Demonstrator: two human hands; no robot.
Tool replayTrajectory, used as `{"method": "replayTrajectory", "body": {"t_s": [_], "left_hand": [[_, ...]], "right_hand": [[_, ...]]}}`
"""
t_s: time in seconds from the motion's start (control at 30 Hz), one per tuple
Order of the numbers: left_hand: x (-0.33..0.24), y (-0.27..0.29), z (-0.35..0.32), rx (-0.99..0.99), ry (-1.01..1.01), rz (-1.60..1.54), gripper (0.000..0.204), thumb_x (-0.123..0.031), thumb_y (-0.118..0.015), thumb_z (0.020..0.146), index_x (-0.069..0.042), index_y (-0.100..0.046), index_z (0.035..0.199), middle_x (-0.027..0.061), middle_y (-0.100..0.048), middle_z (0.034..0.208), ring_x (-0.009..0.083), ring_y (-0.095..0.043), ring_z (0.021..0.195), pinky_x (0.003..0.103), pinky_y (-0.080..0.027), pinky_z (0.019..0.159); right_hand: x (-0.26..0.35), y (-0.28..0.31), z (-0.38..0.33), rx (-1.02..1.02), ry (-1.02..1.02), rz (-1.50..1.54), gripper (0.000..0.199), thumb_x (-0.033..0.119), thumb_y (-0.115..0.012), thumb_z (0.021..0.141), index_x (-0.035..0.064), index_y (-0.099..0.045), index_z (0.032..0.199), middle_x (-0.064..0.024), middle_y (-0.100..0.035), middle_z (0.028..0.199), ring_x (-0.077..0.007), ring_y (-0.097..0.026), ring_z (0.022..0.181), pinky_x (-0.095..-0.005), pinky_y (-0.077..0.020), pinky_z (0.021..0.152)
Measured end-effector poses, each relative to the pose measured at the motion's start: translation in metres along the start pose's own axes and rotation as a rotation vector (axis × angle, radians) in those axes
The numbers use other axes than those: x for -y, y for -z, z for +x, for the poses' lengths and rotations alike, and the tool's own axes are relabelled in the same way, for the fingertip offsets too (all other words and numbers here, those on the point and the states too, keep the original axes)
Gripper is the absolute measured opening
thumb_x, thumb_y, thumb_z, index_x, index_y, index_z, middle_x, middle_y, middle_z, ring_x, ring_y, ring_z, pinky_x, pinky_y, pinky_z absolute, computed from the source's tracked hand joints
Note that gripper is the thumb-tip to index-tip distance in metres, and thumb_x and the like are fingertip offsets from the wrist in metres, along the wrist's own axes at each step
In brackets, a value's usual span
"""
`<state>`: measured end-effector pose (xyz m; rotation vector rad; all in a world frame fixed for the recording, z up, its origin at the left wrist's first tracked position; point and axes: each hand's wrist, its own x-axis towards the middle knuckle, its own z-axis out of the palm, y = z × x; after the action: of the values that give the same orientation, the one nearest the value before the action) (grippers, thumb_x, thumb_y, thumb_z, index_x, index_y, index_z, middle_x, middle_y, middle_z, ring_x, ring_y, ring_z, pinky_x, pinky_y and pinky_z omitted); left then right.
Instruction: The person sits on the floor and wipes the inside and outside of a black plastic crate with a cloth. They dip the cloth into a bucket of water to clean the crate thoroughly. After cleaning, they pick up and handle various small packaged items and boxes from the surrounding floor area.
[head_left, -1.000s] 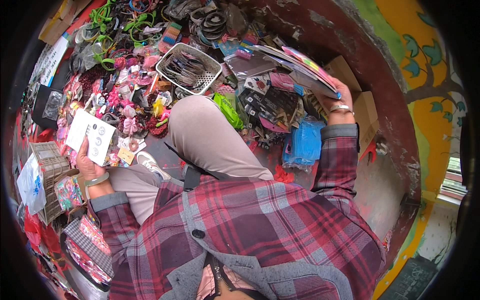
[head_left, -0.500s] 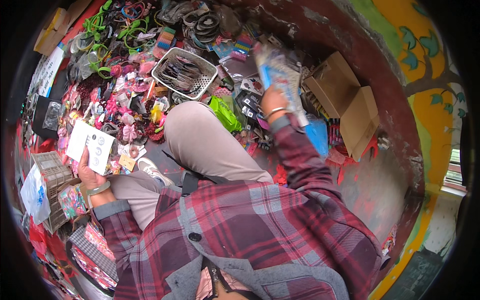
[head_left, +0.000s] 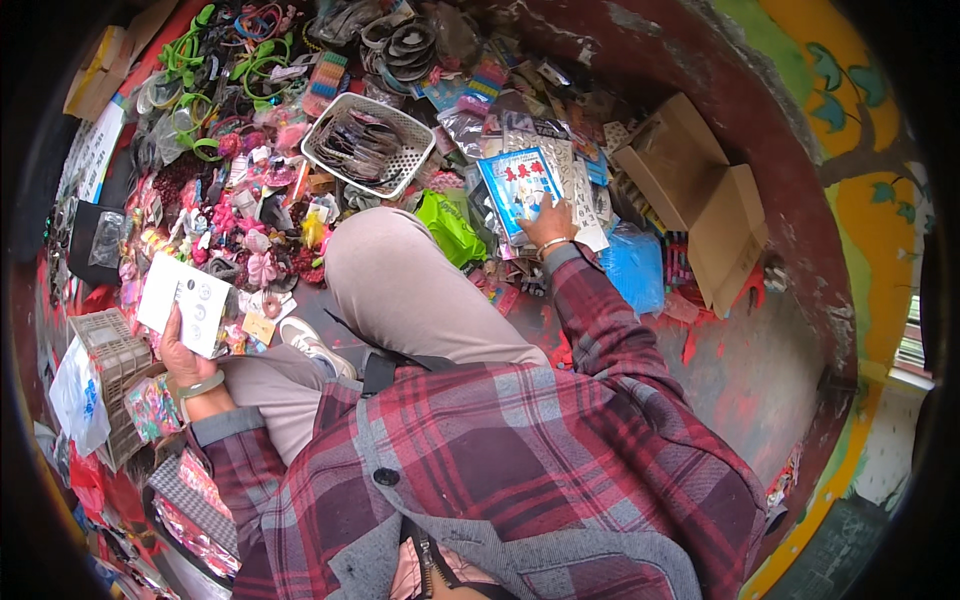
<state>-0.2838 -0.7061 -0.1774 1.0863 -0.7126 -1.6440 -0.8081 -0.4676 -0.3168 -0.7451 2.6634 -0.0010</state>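
My left hand (head_left: 180, 347) grips a white card (head_left: 187, 300) printed with small round pictures, thumb over its near edge. On the right, my right hand (head_left: 548, 222) lies with fingers spread on a blue-and-white printed packet (head_left: 518, 182). That packet rests on a heap of flat packets, with white-and-grey patterned sheets (head_left: 582, 195) beside and partly under it. Close to the right hand is a light-blue plastic bag (head_left: 634, 270). A bright green bag (head_left: 447, 228) sits between my knee and the heap.
A white basket (head_left: 318, 152) holds dark flat items. Pink hair accessories (head_left: 262, 268) and green headbands (head_left: 258, 75) crowd the left. At the right stands an open cardboard box (head_left: 735, 235) by the red wall. A crate (head_left: 112, 345) with a plastic bag is at the far left.
My right hand, raised with packets and sheets in it, has come down onto the heap. The blue packet now lies flat under its fingers. My left hand still holds the white card.
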Motion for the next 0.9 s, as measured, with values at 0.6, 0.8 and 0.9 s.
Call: {"method": "replayTrajectory", "body": {"t_s": [0.6,0.8,0.9], "left_hand": [[0.003,-0.009,0.002,0.025,0.028,0.000,0.037,-0.010,-0.049,0.085,0.004,-0.044,0.119,0.0142,-0.056,0.112,0.0262,-0.057,0.100,0.039,-0.045,0.088],[0.003,-0.008,0.003,0.031,0.029,-0.008,0.037,-0.010,-0.048,0.085,0.004,-0.044,0.119,0.0143,-0.056,0.112,0.0265,-0.056,0.100,0.039,-0.045,0.088],[0.002,-0.005,0.001,0.010,0.022,-0.001,0.037,-0.010,-0.048,0.085,0.004,-0.044,0.119,0.0144,-0.056,0.112,0.0265,-0.056,0.100,0.038,-0.044,0.089]], "right_hand": [[-0.038,-0.023,0.010,-0.244,-0.206,0.222,0.048,0.018,-0.076,0.055,0.0001,-0.057,0.095,-0.0177,-0.059,0.091,-0.0330,-0.057,0.087,-0.0367,-0.0465,0.076],[-0.065,-0.038,0.018,-0.326,0.008,0.803,0.043,0.015,-0.072,0.061,0.0005,-0.058,0.098,-0.0149,-0.064,0.083,-0.0253,-0.062,0.074,-0.0338,-0.0475,0.069],[-0.061,-0.030,0.016,-0.393,0.007,0.885,0.047,0.011,-0.069,0.066,0.0009,-0.056,0.109,-0.0144,-0.064,0.087,-0.0214,-0.062,0.075,-0.0317,-0.0473,0.068]]}}
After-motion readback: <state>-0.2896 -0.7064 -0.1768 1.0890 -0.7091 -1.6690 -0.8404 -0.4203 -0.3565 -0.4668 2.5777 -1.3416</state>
